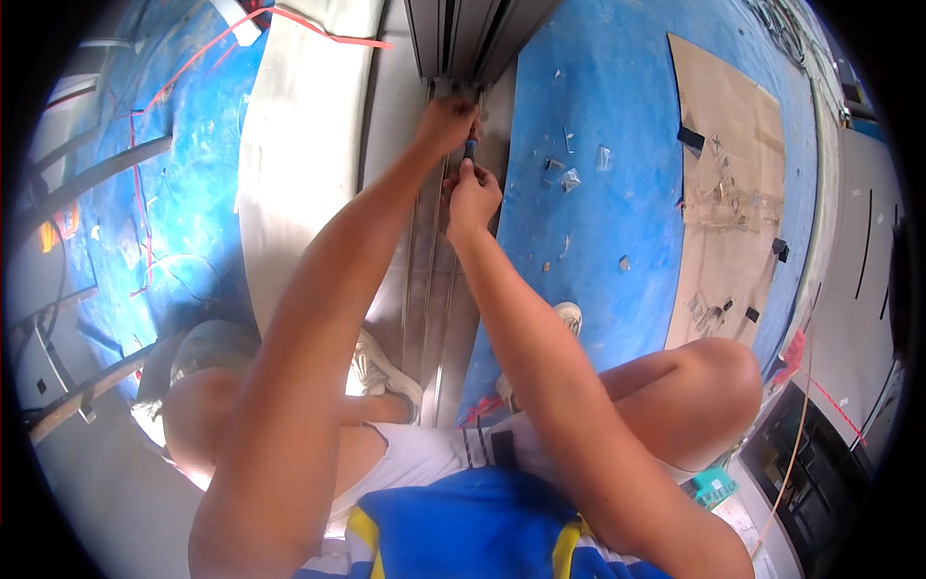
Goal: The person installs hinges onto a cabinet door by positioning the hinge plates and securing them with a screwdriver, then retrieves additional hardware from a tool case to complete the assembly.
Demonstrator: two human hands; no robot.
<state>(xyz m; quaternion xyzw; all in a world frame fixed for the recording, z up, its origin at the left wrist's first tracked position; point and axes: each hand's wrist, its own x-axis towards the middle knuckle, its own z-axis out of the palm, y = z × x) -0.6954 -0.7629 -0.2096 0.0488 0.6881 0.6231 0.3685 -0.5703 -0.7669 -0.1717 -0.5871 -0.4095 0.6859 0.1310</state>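
Note:
A screwdriver-like tool with a dark handle and a blue band stands out between my two hands. My right hand is closed around its near end, thumb along the handle. Just beyond, my left hand is closed near the tool's far end; what its fingers pinch is hidden. Both hands are at the foot of a grey metal sliding-door panel, above a metal floor track that runs back between my feet. The tool's tip is not visible.
Blue sheeting covers the floor on the right, with small plastic scraps and a flattened cardboard sheet. A pale strip lies left of the track. Farther left are metal bars and a red cord. My shoes flank the track.

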